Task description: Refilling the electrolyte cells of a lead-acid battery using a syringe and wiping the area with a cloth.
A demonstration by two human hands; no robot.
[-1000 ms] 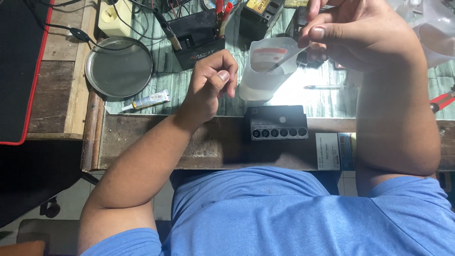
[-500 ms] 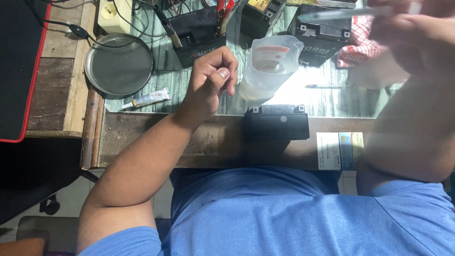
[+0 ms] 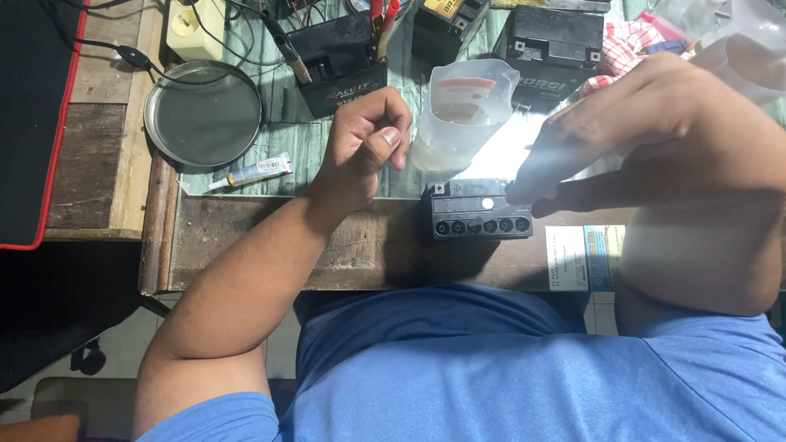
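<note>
A small black battery point(image 3: 475, 214) with a row of round ports along its front lies on the wooden bench edge in front of me. My right hand point(image 3: 647, 123), blurred by motion, reaches down from the right, and its fingertips meet the battery's top right corner. Whether it holds anything is unclear. My left hand point(image 3: 364, 139) rests on the glass top to the battery's left in a loose fist, thumb against forefinger, with nothing visible in it. A translucent plastic jug point(image 3: 458, 115) holding some liquid stands just behind the battery, between my hands.
A round metal tray point(image 3: 203, 115) and a small glue tube point(image 3: 250, 172) lie at the left. Larger black batteries point(image 3: 340, 61) point(image 3: 557, 45), clip leads and a checkered cloth point(image 3: 626, 49) crowd the back. A black mat with a red edge point(image 3: 29, 123) covers the far left.
My right hand, raised near the top of view with a thin tool, has swung down to the small battery's right end. My left hand has stayed put.
</note>
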